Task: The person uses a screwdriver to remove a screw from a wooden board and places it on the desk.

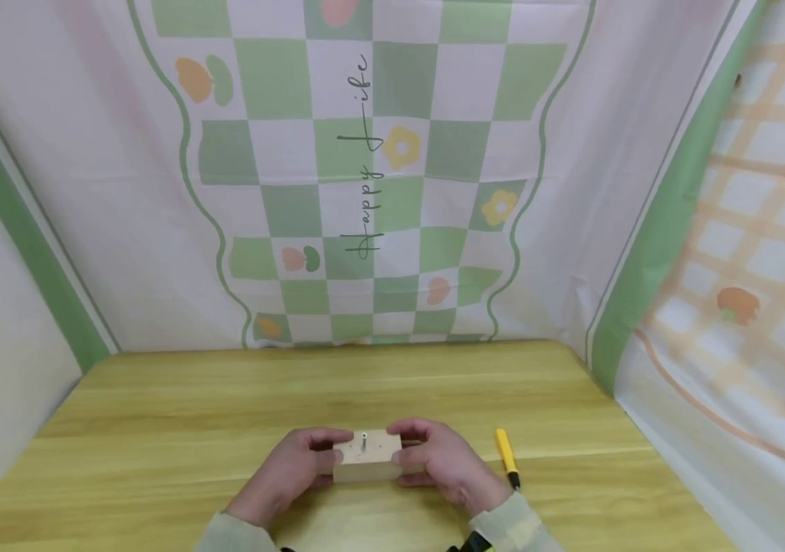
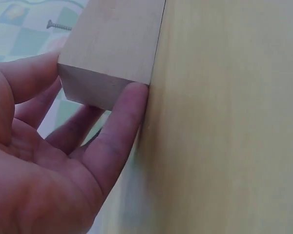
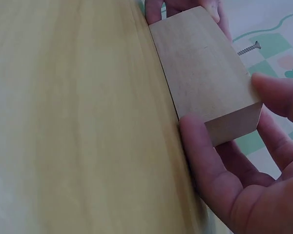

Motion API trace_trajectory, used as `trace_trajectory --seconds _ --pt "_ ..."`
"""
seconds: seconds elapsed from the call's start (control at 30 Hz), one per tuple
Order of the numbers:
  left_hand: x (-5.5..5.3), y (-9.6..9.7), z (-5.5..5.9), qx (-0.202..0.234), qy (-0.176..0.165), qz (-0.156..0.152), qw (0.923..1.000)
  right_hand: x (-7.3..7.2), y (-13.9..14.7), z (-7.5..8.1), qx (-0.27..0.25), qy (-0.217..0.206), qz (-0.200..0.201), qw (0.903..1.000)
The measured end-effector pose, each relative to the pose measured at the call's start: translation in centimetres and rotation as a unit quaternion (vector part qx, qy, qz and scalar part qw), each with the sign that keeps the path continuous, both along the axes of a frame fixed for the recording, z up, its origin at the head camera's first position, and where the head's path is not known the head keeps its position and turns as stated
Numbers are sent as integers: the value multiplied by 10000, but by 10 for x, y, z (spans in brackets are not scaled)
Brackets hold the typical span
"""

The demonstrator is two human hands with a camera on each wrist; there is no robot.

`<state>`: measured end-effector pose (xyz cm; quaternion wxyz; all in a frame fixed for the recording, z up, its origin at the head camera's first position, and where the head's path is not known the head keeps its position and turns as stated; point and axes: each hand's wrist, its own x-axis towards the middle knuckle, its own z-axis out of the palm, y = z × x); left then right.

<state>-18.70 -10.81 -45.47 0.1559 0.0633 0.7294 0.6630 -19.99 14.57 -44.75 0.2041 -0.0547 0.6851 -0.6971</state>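
A pale wooden block (image 1: pixel 367 471) sits at the near middle of the table, small holes dotting its top face. From that top a metal screw (image 1: pixel 364 441) stands upright, its head and part of its threaded shaft exposed. My left hand (image 1: pixel 299 466) grips the block's left end, thumb and fingers spread around the corners. At the opposite end my right hand (image 1: pixel 442 462) holds it the same way. Both wrist views show the block (image 2: pixel 115 41) close against the tabletop, with the screw (image 3: pixel 249 48) jutting from its top side.
To the right of my right hand lies a screwdriver (image 1: pixel 505 454) with a yellow handle and black end. The wood-grain table (image 1: pixel 179 406) runs back to a checked green-and-white cloth (image 1: pixel 282 153). More cloth hangs at both sides.
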Motion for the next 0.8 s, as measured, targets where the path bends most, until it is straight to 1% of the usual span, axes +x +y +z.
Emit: trace_trajectory --seconds 0.07,0.13,0.17,0.2,0.23,0.27,0.3,0.37,0.43,0.47,0.53,0.63,0.73,0.8 --pt "1 -1 4 -306 231 59 9992 -1 1 -1 -18 -5 -1 10000" --pt "1 -3 10 -684 651 225 9953 -1 1 -2 -48 10 9 10000" --pt "1 -4 13 -768 885 344 9925 -1 1 -2 -62 11 13 10000" --pt "2 -6 16 -805 1116 473 9894 -1 1 -2 -64 12 12 10000" --pt "2 -7 19 -742 1326 583 9867 -1 1 -2 -74 15 14 10000" --pt "2 -8 22 -581 1487 660 9850 -1 1 -2 -83 13 17 10000" --pt "2 -9 24 -355 1673 669 9830 -1 1 -2 -92 12 18 10000" --pt "1 -8 27 202 1891 523 9804 -2 1 -2 -93 3 19 10000" --pt "0 -5 27 522 2062 264 9768 -2 1 -2 -103 -11 18 9999" --pt "-1 -3 26 593 2150 120 9747 -2 1 -2 -108 -18 17 9999" --pt "-2 2 23 660 2291 -128 9711 -2 1 -2 -120 -22 28 9999" --pt "-4 8 17 652 2440 -342 9670 -3 1 -3 -130 -30 52 9999" --pt "-5 13 12 664 2474 -379 9659 -3 2 -4 -140 -43 76 9999" --pt "-5 16 11 686 2446 -368 9665 -3 2 -4 -142 -64 83 9998"
